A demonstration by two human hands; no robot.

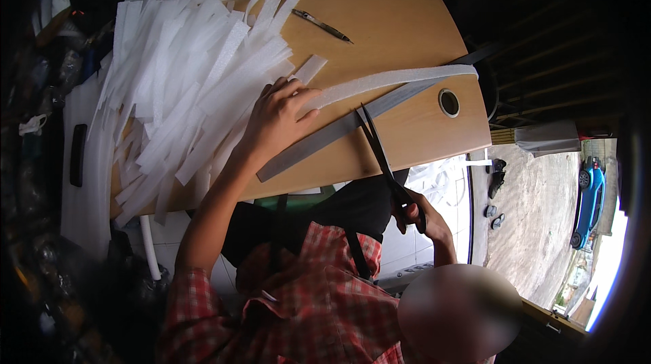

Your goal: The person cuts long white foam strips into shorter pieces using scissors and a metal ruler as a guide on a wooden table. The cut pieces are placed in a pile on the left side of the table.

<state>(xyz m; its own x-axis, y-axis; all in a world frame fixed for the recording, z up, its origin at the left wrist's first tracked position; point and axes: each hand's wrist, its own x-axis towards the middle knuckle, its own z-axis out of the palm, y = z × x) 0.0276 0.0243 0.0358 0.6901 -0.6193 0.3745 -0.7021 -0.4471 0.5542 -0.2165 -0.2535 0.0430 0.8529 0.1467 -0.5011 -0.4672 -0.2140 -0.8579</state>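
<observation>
A long white foam strip point(393, 78) curves across the wooden table toward its right end. My left hand point(278, 110) has its fingers closed on the strip's left end, beside a large heap of cut white foam strips point(183, 72). In my right hand point(417, 215), at the near edge of the table, are black scissors point(378, 147). Their slightly parted blades point away from me, with the tips over a long grey flat bar point(339, 131). This bar lies slantwise on the table, passing under the foam strip toward the right.
A pen point(322, 26) lies on the far part of the wooden table point(386, 8). Near its right end is a round hole with a metal rim point(448, 102). White foam sheets point(88, 167) hang at the left edge. Shoes point(498, 175) stand on the ground at right.
</observation>
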